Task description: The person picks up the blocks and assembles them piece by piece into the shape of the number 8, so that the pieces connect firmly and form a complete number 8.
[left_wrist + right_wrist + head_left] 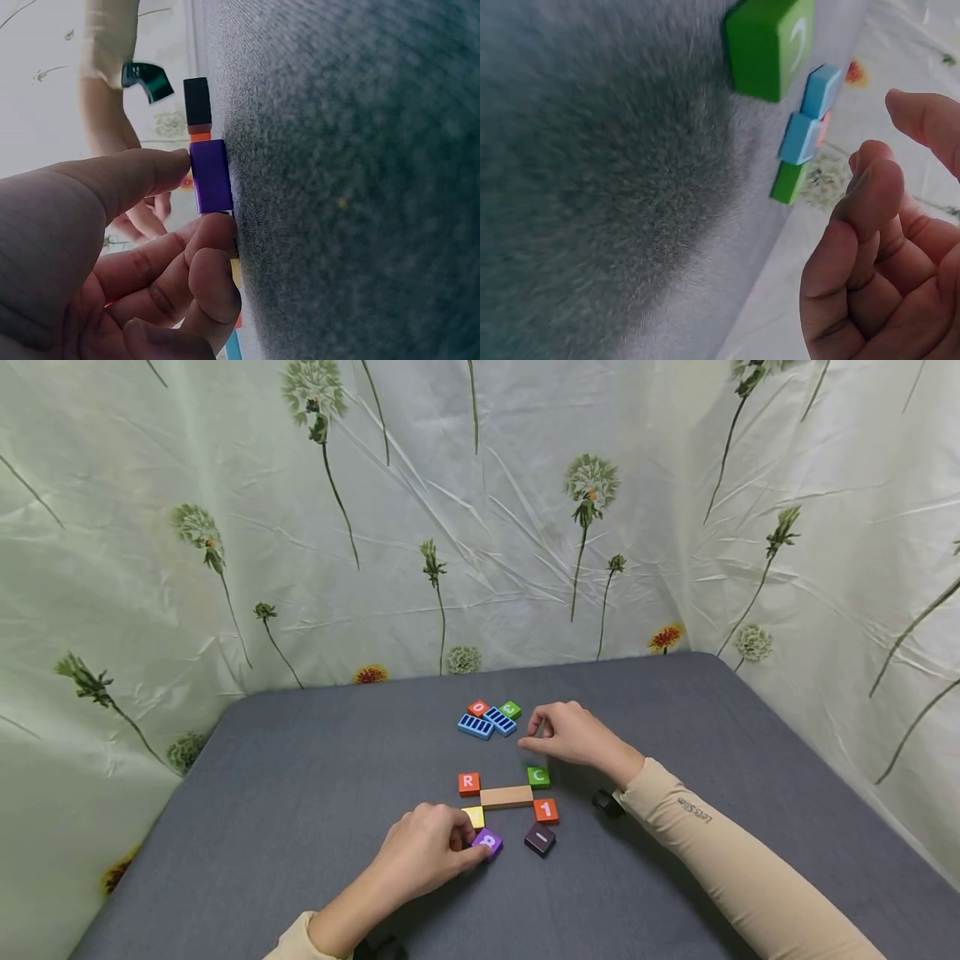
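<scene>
My left hand (pixel 427 847) pinches a purple letter block (pixel 487 842) between thumb and index finger, low at the table. In the left wrist view the thumb sits on one side of the purple block (pixel 211 177) and a fingertip at the other. Beside it lies a yellow block (pixel 474 817), partly covered by the hand. My right hand (pixel 573 733) hovers with nothing in it, its fingers loosely bent and the thumb apart. Nearest to it are the green C block (pixel 538 777) and two blue striped blocks (pixel 476 727).
A plain wooden bar (pixel 506 797) lies between the red R block (pixel 468 784) and the orange 1 block (pixel 546 811). A dark block (pixel 540 838) is at the front. Behind the blue blocks sit a red block (pixel 477 708) and a green block (pixel 511 709). A flowered cloth (pixel 510 527) hangs behind the grey table (pixel 322 760).
</scene>
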